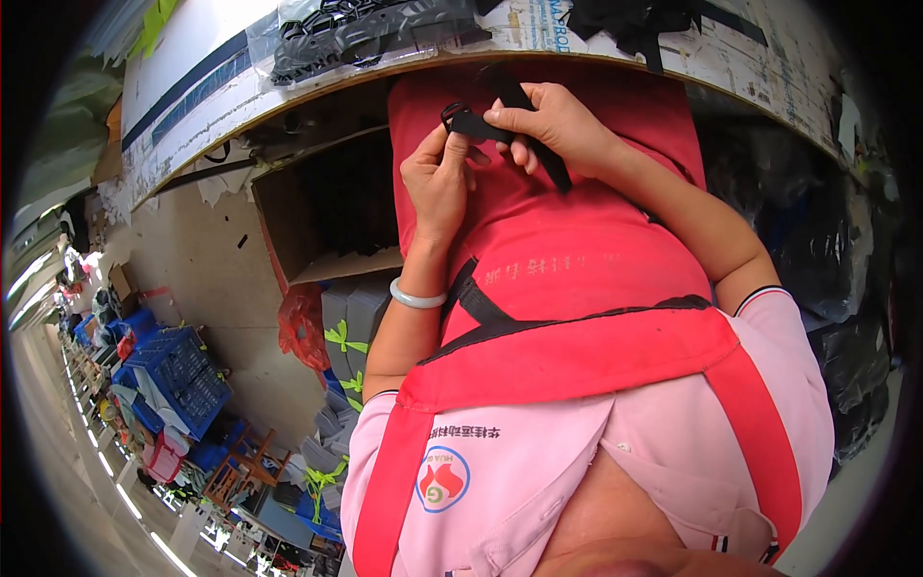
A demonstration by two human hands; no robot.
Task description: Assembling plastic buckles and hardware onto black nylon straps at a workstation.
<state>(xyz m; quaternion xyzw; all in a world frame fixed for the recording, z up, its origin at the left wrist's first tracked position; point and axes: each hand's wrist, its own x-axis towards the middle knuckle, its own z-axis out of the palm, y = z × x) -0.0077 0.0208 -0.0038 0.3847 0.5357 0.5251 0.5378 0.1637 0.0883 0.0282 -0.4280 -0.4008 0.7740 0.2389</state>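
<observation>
A black strap [538, 125] is held over my red apron [577, 231], just in front of the table edge. My left hand [437, 183], with a pale bangle on its wrist, is closed, its thumb and index finger pinching the end of the strap at a small black buckle [450, 117]. My right hand [567, 130] is closed around the strap farther along, thumb on top. One wide length of it slants past the right fingers and hangs toward the apron. Part of the strap is hidden behind the fingers.
Across the front runs a worn table [212, 120] carrying a clear bag of black parts [356, 43] and black pieces [635, 24]. Beneath it stands an open cardboard box [274, 226]. Bundled grey pieces [351, 313], a red plastic bag [300, 327] and blue crates [183, 370] are at left.
</observation>
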